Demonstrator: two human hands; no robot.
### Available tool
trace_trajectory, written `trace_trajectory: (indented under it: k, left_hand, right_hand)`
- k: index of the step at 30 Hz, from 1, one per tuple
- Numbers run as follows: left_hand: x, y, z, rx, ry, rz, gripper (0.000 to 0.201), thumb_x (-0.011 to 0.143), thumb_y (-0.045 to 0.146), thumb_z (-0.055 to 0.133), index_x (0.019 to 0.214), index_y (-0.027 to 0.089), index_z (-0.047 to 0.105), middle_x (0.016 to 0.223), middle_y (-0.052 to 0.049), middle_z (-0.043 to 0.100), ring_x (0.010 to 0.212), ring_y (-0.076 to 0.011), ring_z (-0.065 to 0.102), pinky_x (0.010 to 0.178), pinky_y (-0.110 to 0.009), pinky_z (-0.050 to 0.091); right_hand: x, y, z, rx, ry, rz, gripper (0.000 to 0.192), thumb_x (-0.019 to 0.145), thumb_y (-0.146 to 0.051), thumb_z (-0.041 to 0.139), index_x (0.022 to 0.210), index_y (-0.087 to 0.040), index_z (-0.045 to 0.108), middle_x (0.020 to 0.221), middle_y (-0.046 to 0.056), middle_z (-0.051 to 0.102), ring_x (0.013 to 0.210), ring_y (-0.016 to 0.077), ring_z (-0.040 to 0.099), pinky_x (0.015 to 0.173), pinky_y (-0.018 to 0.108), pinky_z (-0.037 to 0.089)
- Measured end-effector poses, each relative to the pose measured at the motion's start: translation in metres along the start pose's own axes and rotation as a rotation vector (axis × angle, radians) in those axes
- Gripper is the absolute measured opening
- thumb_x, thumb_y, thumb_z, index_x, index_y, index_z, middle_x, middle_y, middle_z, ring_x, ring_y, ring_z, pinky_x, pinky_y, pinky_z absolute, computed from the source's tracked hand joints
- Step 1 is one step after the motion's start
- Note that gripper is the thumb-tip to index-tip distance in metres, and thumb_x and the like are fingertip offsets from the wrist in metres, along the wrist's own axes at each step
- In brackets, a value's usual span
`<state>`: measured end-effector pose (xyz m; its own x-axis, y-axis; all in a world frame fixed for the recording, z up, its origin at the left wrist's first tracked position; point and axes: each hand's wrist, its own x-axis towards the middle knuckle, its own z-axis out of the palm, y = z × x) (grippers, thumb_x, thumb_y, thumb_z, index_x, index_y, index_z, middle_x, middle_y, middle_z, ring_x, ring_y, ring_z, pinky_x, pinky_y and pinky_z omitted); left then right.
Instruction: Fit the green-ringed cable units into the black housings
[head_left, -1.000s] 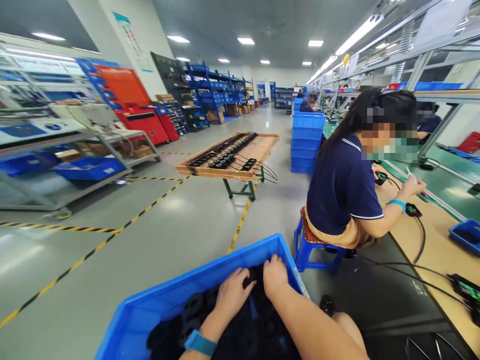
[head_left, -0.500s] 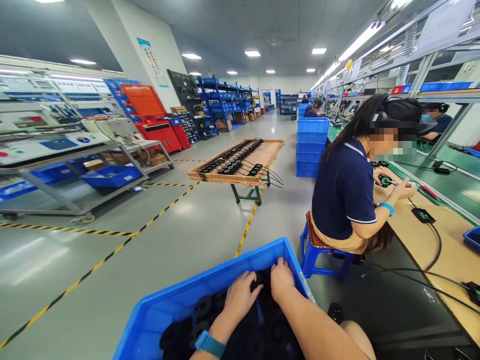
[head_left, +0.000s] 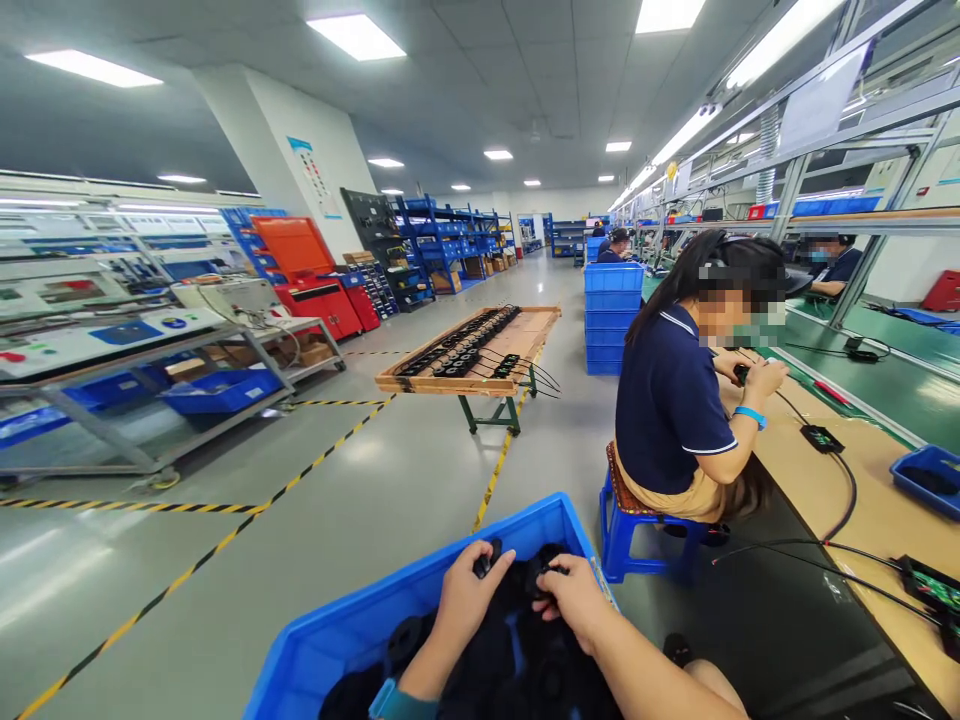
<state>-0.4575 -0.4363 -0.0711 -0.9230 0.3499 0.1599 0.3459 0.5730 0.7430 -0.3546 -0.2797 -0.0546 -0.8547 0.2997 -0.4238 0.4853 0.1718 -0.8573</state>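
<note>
Down at the bottom of the view, both hands are inside a blue plastic bin (head_left: 352, 630) heaped with black parts (head_left: 517, 660). Left hand (head_left: 466, 598) is curled, fingers bent round a small black piece (head_left: 486, 560) that sticks up between thumb and forefinger. Right hand (head_left: 576, 597) is likewise curled, its fingers closed over another black piece (head_left: 541, 574) just beside the first; the two hands nearly touch near the bin's far wall. Exactly how much of each piece is gripped cannot be made out against the dark heap.

The bin's far rim runs close beyond the knuckles, its right corner just past the right hand. Beyond the rim lies open grey floor crossed by yellow-and-black tape (head_left: 225, 540). To the right, near the bin, a co-worker in a navy shirt (head_left: 671, 400) sits on a blue stool (head_left: 637, 525) at a long workbench (head_left: 862, 490) strung with black cables. Farther off stands a low wooden table (head_left: 517, 345) carrying rows of black parts.
</note>
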Motion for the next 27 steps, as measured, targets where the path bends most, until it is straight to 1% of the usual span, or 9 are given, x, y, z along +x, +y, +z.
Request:
trace_trajectory:
  k: [2, 5, 8, 12, 17, 19, 22, 24, 27]
  left_hand:
    - [-0.005, 0.042, -0.009, -0.111, 0.008, 0.033, 0.043, 0.083, 0.061, 0.06, 0.075, 0.019, 0.056, 0.076, -0.001, 0.061, 0.074, -0.0187, 0.058, 0.073, -0.03, 0.048]
    - [-0.023, 0.119, -0.008, -0.213, -0.085, 0.17, 0.034, 0.088, 0.05, 0.058, 0.075, 0.02, 0.055, 0.083, -0.004, 0.065, 0.081, -0.0199, 0.062, 0.079, -0.032, 0.051]
    - [-0.049, 0.195, 0.019, -0.266, -0.259, 0.364, 0.022, 0.087, 0.039, 0.06, 0.078, 0.021, 0.053, 0.087, -0.006, 0.067, 0.083, -0.0201, 0.063, 0.079, -0.033, 0.053]
    - [-0.086, 0.281, 0.087, -0.332, -0.448, 0.629, 0.015, 0.084, 0.033, 0.065, 0.089, 0.022, 0.055, 0.097, -0.007, 0.068, 0.089, -0.0205, 0.066, 0.081, -0.034, 0.055]
    - [-0.148, 0.384, 0.187, -0.438, -0.729, 1.013, 0.041, 0.088, 0.035, 0.066, 0.124, 0.021, 0.053, 0.11, -0.009, 0.068, 0.101, -0.0219, 0.067, 0.091, -0.036, 0.056]
    - [-0.187, 0.424, 0.22, -0.509, -0.849, 1.189, 0.039, 0.091, 0.034, 0.062, 0.127, 0.02, 0.054, 0.115, -0.011, 0.067, 0.107, -0.023, 0.065, 0.095, -0.038, 0.055]
    - [-0.26, 0.474, 0.258, -0.597, -0.962, 1.395, 0.032, 0.093, 0.033, 0.059, 0.122, 0.019, 0.058, 0.113, -0.012, 0.065, 0.107, -0.0253, 0.062, 0.096, -0.042, 0.053]
    - [-0.311, 0.497, 0.272, -0.64, -1.01, 1.502, 0.03, 0.093, 0.032, 0.058, 0.12, 0.018, 0.059, 0.113, -0.013, 0.065, 0.107, -0.0274, 0.06, 0.096, -0.046, 0.052]
    - [-0.385, 0.519, 0.277, -0.685, -1.086, 1.641, 0.032, 0.091, 0.03, 0.06, 0.12, 0.018, 0.06, 0.116, -0.015, 0.062, 0.111, -0.0314, 0.056, 0.097, -0.052, 0.049]
  right_hand:
    - [-0.024, 0.002, -0.014, 0.433, -0.113, 0.062, 0.021, 0.085, -0.025, 0.048, 0.103, -0.018, 0.057, 0.092, 0.006, 0.069, 0.076, 0.0187, 0.073, 0.068, 0.031, 0.058]
    - [-0.065, 0.006, -0.048, 1.059, -0.234, 0.121, 0.041, 0.071, -0.029, 0.067, 0.109, -0.02, 0.058, 0.095, 0.005, 0.068, 0.081, 0.0224, 0.073, 0.071, 0.034, 0.057]
    - [-0.108, 0.016, -0.098, 1.203, -0.166, 0.081, 0.045, 0.066, -0.026, 0.073, 0.11, -0.021, 0.063, 0.095, 0.005, 0.068, 0.08, 0.0202, 0.071, 0.071, 0.033, 0.057]
    - [-0.173, 0.046, -0.175, 1.262, 0.143, -0.017, 0.039, 0.064, -0.02, 0.069, 0.103, -0.02, 0.066, 0.093, 0.005, 0.069, 0.08, 0.0169, 0.066, 0.074, 0.034, 0.057]
    - [-0.285, 0.105, -0.254, 1.475, 0.547, -0.195, 0.03, 0.079, -0.027, 0.057, 0.107, -0.02, 0.063, 0.097, 0.006, 0.069, 0.086, 0.0168, 0.067, 0.08, 0.034, 0.056]
    - [-0.337, 0.127, -0.271, 1.551, 0.691, -0.288, 0.029, 0.087, -0.035, 0.049, 0.109, -0.02, 0.061, 0.099, 0.007, 0.069, 0.089, 0.0183, 0.067, 0.083, 0.037, 0.056]
    - [-0.41, 0.158, -0.284, 1.551, 0.898, -0.359, 0.046, 0.093, -0.056, 0.039, 0.111, -0.02, 0.06, 0.102, 0.009, 0.069, 0.095, 0.022, 0.067, 0.085, 0.042, 0.055]
    - [-0.454, 0.176, -0.286, 1.527, 1.047, -0.372, 0.056, 0.093, -0.065, 0.035, 0.113, -0.019, 0.059, 0.102, 0.01, 0.069, 0.097, 0.0235, 0.067, 0.086, 0.044, 0.055]
    - [-0.514, 0.201, -0.28, 1.5, 1.273, -0.423, 0.058, 0.092, -0.068, 0.035, 0.115, -0.02, 0.059, 0.103, 0.01, 0.069, 0.097, 0.0234, 0.067, 0.088, 0.042, 0.055]
